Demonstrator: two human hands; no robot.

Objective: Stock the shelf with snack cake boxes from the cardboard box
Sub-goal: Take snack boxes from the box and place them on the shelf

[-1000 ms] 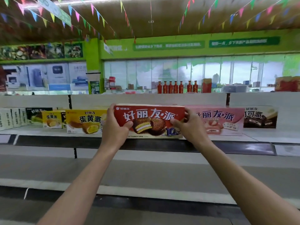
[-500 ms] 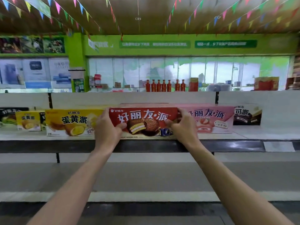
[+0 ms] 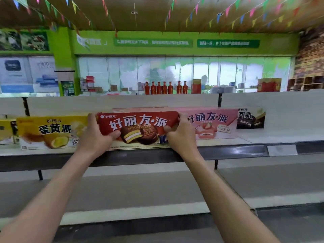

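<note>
Sitting on the front edge of the top white metal shelf [image 3: 254, 140], the long red cardboard snack cake box [image 3: 138, 128] with white Chinese lettering and a chocolate pie picture stands upright on its long side, face toward the camera. Both hands clamp it by its short ends. Left hand [image 3: 95, 135] wraps the left end, thumb curled across the red front face, fingers hidden behind the box. Right hand [image 3: 181, 135] wraps the right end, thumb bent over the front near the lower right corner, other fingers behind or over the top edge, cannot tell exactly. Box spans between the two palms, its middle fully visible, bottom edge at the shelf lip; contact with the shelf looks likely but blurry.

Just beside on the left, touching or nearly so: long yellow cardboard box [image 3: 50, 132] with egg-yolk pie picture, partly covered by the left hand. Just beside on the right: long pink cardboard box [image 3: 213, 125] with strawberry pie picture, its left end behind the right hand. Further right, dark brown cardboard box [image 3: 250, 118], set further back. Small yellow box [image 3: 5, 130] at far left edge. Lower grey shelf tiers [image 3: 140, 190] below the forearms. Row of red bottles [image 3: 164, 87] far behind, against green wall.
</note>
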